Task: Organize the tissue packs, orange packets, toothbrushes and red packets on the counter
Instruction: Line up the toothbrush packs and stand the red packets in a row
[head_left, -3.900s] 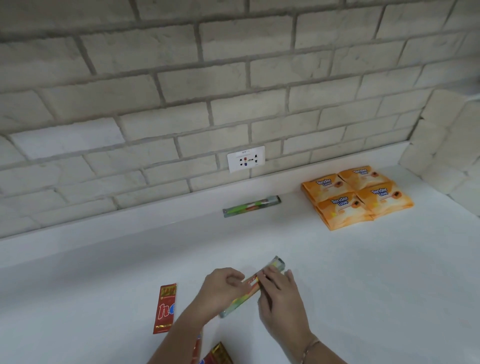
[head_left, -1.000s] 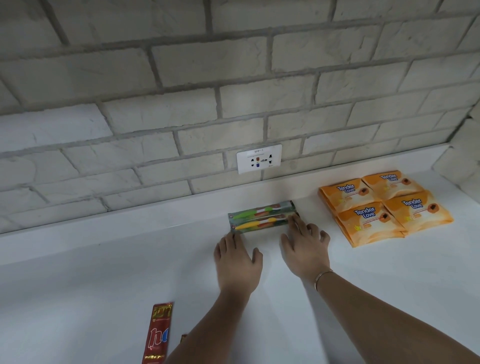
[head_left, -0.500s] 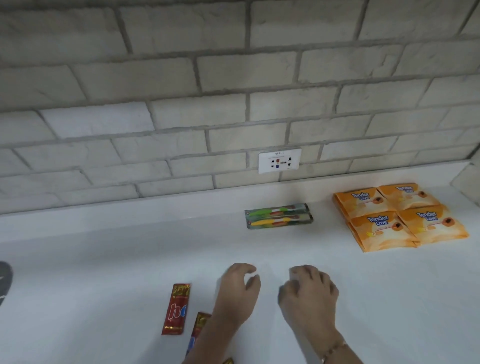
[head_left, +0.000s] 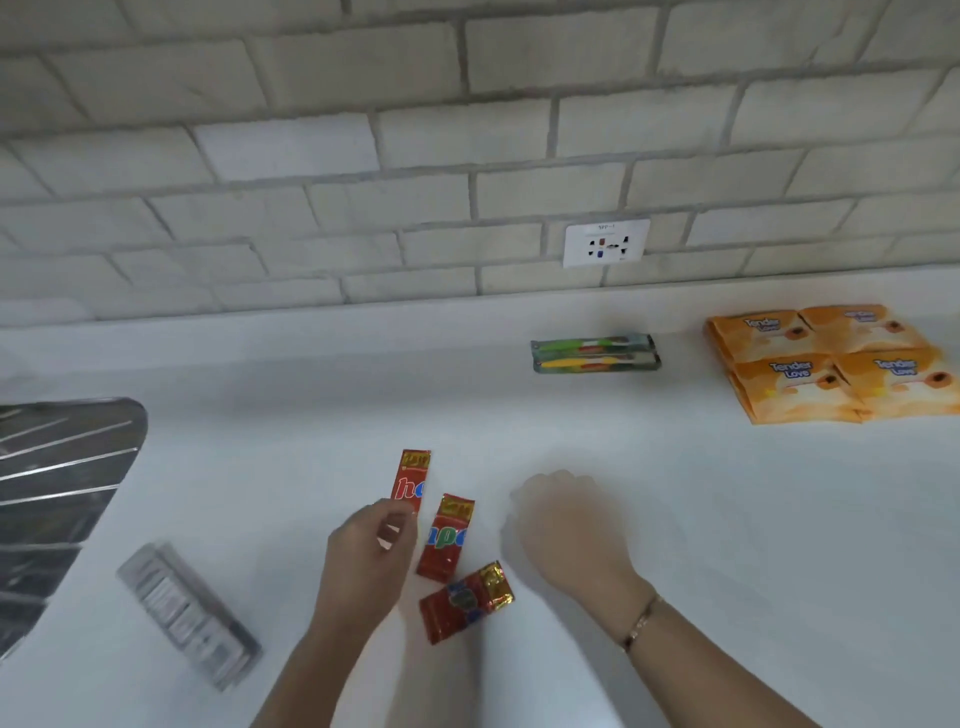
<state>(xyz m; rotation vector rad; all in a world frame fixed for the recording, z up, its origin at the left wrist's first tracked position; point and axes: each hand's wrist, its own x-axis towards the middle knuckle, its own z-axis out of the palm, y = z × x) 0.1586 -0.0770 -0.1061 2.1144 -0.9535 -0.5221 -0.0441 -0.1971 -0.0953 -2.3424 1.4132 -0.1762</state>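
Note:
Three red packets lie on the white counter (head_left: 675, 519): one upright (head_left: 411, 475), one beside it (head_left: 447, 538), one slanted nearer me (head_left: 465, 600). My left hand (head_left: 363, 556) has its thumb and fingers curled round the lower end of the upright red packet. My right hand (head_left: 563, 530) hovers blurred to the right of the packets, loosely curled and holding nothing. Two packaged toothbrushes (head_left: 596, 353) lie side by side against the back ledge. Several orange tissue packs (head_left: 831, 364) form a block at the far right.
A clear grey blister pack (head_left: 187, 616) lies slanted at the near left. A ribbed metal drainboard (head_left: 52, 493) fills the left edge. A wall outlet (head_left: 605, 242) sits in the brick wall above the toothbrushes.
Both hands left the toothbrushes placed at the back ledge and drew back toward me. My view swung left; my left hand has reached the upright red packet.

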